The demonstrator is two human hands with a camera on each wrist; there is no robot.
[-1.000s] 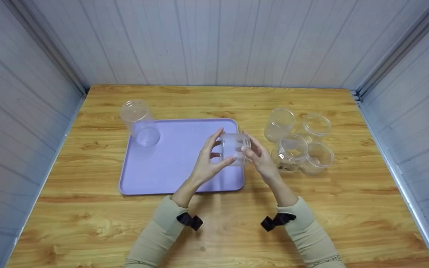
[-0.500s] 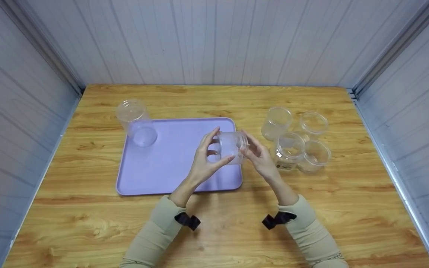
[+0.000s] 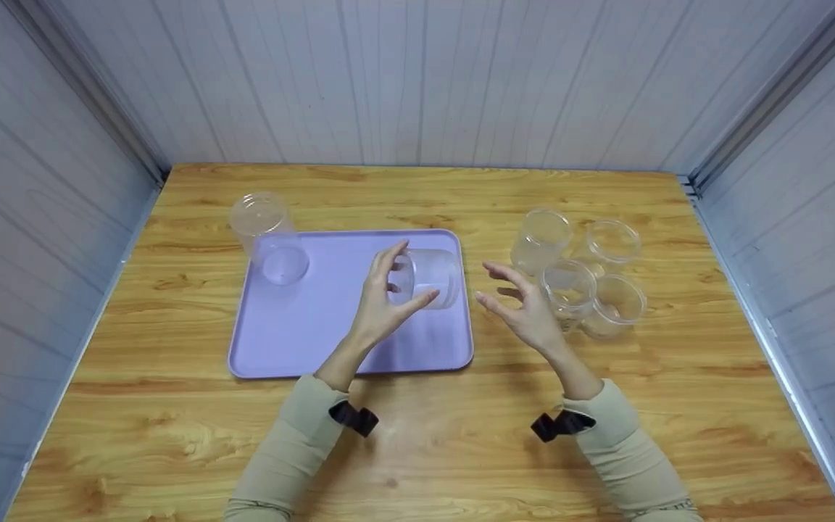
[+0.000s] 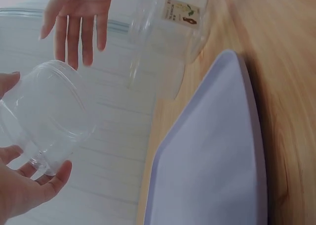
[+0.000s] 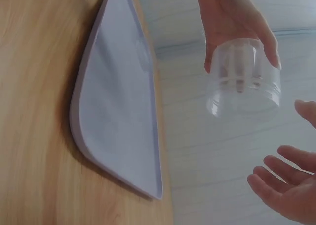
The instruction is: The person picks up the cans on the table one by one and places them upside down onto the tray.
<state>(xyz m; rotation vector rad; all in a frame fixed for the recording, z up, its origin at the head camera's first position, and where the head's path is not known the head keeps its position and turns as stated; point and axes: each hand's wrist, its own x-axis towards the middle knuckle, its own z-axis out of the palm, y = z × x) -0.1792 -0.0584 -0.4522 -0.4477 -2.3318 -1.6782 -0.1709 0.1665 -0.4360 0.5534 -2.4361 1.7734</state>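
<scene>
Pinching a clear jar point(image 3: 437, 274), the left grip point(image 3: 376, 310) could drop it if smooth plastic slips, contact being hard to judge; the right grip point(image 3: 531, 312), at three o'clock, spreads empty.

Booth-like workspace: pale panelled walls point(image 3: 388, 80) enclose a wood-grain table point(image 3: 432, 442).

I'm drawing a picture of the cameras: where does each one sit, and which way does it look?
Head: worn on the head, looking forward and down at the purple rectangular plastic-looking tray; left hand, right hand and beige fabric sleeves show.
Left wrist: worn there, looking along the left hand at the clear, round plastic jar it holds; the right hand shows too.
Right wrist: worn there, looking across at the same jar; both hands show.
Shared: both wrist views show jar, tray and both hands.
</scene>
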